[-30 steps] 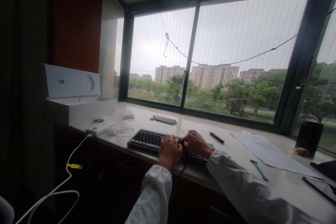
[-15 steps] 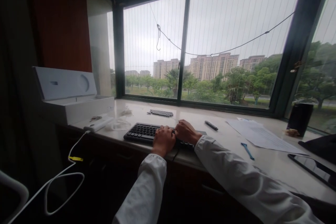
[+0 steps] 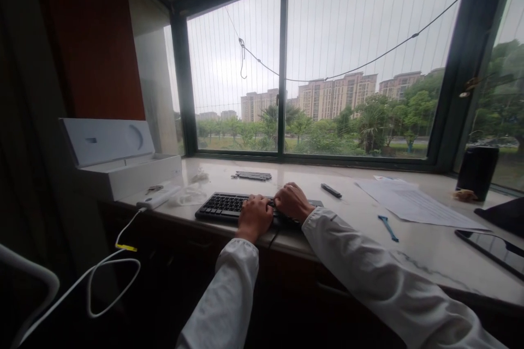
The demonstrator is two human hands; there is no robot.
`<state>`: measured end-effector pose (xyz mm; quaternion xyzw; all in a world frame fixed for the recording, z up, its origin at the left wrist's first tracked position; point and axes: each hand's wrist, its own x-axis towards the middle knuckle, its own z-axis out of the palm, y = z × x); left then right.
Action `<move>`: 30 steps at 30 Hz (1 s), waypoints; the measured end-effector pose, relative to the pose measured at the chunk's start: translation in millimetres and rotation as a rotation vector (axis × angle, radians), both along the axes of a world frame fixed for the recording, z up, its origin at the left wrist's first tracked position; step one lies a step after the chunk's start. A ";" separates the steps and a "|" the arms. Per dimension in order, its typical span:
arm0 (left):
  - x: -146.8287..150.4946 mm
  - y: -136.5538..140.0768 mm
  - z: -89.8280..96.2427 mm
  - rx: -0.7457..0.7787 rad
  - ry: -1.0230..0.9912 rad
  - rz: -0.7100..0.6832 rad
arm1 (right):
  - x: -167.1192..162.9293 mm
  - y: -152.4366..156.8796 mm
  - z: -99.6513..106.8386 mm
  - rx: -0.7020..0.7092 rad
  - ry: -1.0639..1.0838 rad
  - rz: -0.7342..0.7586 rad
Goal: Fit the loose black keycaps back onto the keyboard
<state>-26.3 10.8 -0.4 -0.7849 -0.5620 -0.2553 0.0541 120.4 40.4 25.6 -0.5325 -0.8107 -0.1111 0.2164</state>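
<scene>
A black keyboard (image 3: pixel 224 204) lies near the front edge of the pale countertop, and both hands are over its right half. On its keys rests my left hand (image 3: pixel 256 217), fingers curled and closed, fingertips pointing toward the other hand. Right beside it, my right hand (image 3: pixel 292 202) is bent into a closed pinch above the keys. What either set of fingers holds, if anything, is hidden. Behind the keyboard lies a row of small dark pieces (image 3: pixel 251 175), possibly keycaps. A dark cable (image 3: pixel 274 238) hangs over the counter edge below the hands.
Left stand an open white box (image 3: pixel 139 172), a white power strip (image 3: pixel 159 196) with a cable, and crumpled clear plastic (image 3: pixel 190 195). Rightward lie a short black object (image 3: pixel 331 191), a blue tool (image 3: pixel 387 228), paper sheets (image 3: pixel 413 204), a phone (image 3: pixel 491 248) and a black cylinder (image 3: pixel 477 173).
The view has shifted slightly. My hands stay close together over the same part of the keyboard, with only a small change in the fingers.
</scene>
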 end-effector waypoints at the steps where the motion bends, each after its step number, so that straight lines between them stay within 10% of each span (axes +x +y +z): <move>1: 0.0 0.3 -0.1 -0.005 -0.001 0.003 | 1.7 0.5 0.2 -0.018 0.051 -0.009; 16: -2.4 11.0 -9.5 0.055 -0.045 -0.037 | 50.1 34.4 11.5 -0.593 0.937 0.177; 30: -2.2 11.8 -8.8 0.074 -0.053 -0.040 | 48.1 33.4 7.1 -0.650 1.082 0.228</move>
